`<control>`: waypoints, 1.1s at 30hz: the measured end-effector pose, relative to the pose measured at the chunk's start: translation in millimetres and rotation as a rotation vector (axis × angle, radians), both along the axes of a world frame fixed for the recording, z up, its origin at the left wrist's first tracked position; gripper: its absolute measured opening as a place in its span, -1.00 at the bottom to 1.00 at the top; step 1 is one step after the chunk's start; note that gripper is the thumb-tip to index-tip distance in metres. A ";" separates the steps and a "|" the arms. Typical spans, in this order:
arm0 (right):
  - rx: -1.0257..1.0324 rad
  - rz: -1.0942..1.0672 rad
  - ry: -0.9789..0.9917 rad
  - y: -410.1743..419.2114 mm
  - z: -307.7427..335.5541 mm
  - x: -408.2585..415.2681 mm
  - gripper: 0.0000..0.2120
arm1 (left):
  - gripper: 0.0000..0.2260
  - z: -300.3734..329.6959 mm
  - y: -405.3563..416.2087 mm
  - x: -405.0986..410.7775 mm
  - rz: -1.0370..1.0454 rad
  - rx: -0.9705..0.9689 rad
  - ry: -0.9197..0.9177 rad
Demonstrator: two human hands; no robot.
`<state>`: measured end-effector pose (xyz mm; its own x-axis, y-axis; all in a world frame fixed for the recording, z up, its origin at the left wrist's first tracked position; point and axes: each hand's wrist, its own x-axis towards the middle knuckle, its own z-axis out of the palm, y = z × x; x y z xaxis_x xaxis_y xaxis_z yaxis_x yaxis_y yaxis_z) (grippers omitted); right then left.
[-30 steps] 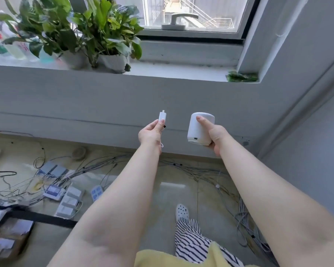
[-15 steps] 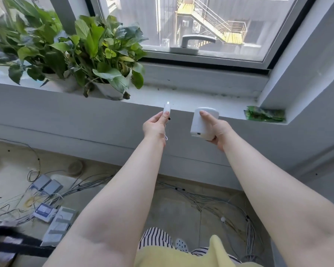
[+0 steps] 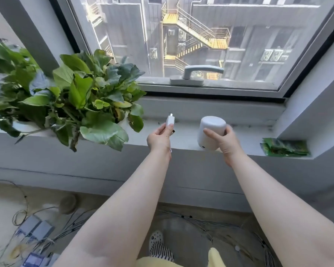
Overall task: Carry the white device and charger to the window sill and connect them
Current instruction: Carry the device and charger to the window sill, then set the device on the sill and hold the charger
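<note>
My right hand (image 3: 225,144) grips a white cylindrical device (image 3: 210,132), held upright just above the front part of the window sill (image 3: 183,138). A small port shows low on the device's near side. My left hand (image 3: 159,138) pinches a small white charger plug (image 3: 170,120) between thumb and fingers, its metal tip pointing up. A thin white cable shows at my left wrist. The plug and the device are apart, about a hand's width from each other, both over the sill.
Two leafy potted plants (image 3: 81,97) fill the sill's left half, leaves hanging over the edge close to my left hand. A green packet (image 3: 284,147) lies at the sill's right end. A window handle (image 3: 197,74) sits behind. Cables and small boxes (image 3: 35,230) cover the floor below.
Both hands have risen from below the sill's edge to over the sill, carrying plug and device. The view has tilted up toward the window.
</note>
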<state>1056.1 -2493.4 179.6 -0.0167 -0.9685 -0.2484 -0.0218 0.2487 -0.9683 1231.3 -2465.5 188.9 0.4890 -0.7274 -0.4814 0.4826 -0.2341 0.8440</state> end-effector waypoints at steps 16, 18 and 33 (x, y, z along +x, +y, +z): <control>-0.091 0.030 0.151 -47.2 -27.9 5.6 -0.38 | -0.64 -24.1 -50.3 27.4 -0.124 -0.031 0.011; -0.089 0.041 0.154 -48.5 -27.5 3.8 -0.37 | -0.63 -23.7 -51.7 27.8 -0.117 -0.024 0.004; -0.332 0.083 0.296 3.3 10.8 53.8 -0.84 | -0.72 -2.3 -39.6 33.0 -0.340 -0.108 0.573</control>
<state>1109.8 -2490.1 190.4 0.0406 -0.9960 0.0796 -0.3163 -0.0884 -0.9445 1264.4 -2505.1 186.6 -0.0871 -0.8541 -0.5127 0.7754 -0.3812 0.5034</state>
